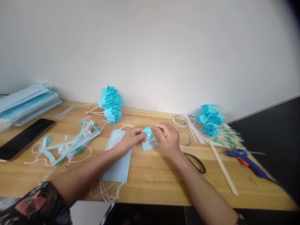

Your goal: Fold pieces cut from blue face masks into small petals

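Between the thumb and fingers of my left hand [133, 137] is a small folded piece of blue mask fabric [147, 132], with a small white patch on its front. My right hand [167, 134] is closed in a pinch just right of it, at about the same height. Something thin shows at its fingertips, too small to name. A cut blue fabric piece [150, 143] lies on the table below and between both hands. Under my left forearm rest blue face masks [117, 162] with white ear loops.
Left: a mask stack [28, 103], a phone [25, 137], cut mask scraps [72, 147]. Blue fabric flowers on sticks [110, 104] lean at the wall; more flowers [211, 120] lie right. Tape rolls [180, 121], black scissors handle [197, 163], a wooden strip [223, 168] and glue gun [250, 164] lie rightward.
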The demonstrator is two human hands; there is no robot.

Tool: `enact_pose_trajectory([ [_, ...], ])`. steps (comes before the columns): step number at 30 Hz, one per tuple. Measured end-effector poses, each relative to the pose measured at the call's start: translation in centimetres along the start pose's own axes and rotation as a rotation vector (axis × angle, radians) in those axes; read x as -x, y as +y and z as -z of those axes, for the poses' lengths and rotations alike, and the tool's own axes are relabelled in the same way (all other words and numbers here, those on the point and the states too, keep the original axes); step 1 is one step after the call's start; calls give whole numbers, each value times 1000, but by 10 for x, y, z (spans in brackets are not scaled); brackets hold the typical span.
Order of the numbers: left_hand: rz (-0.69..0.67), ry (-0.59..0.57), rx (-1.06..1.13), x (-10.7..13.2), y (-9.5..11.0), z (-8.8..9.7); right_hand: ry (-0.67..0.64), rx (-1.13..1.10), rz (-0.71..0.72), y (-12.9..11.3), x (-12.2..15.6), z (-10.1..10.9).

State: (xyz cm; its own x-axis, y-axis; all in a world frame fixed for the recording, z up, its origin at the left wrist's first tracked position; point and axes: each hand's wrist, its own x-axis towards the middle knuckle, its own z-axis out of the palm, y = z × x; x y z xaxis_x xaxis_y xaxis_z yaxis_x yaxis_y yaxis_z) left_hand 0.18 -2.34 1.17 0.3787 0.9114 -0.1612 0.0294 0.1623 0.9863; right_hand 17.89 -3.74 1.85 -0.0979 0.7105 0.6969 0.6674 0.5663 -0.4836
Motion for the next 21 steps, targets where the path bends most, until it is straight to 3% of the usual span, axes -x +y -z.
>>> enact_pose_trajectory([
  [4,13,-21,5,0,1,1,-3,43,96,1,1,0],
  [21,-42,-60,-10,1,1,4,-44,-13,196,-2,2,-1],
])
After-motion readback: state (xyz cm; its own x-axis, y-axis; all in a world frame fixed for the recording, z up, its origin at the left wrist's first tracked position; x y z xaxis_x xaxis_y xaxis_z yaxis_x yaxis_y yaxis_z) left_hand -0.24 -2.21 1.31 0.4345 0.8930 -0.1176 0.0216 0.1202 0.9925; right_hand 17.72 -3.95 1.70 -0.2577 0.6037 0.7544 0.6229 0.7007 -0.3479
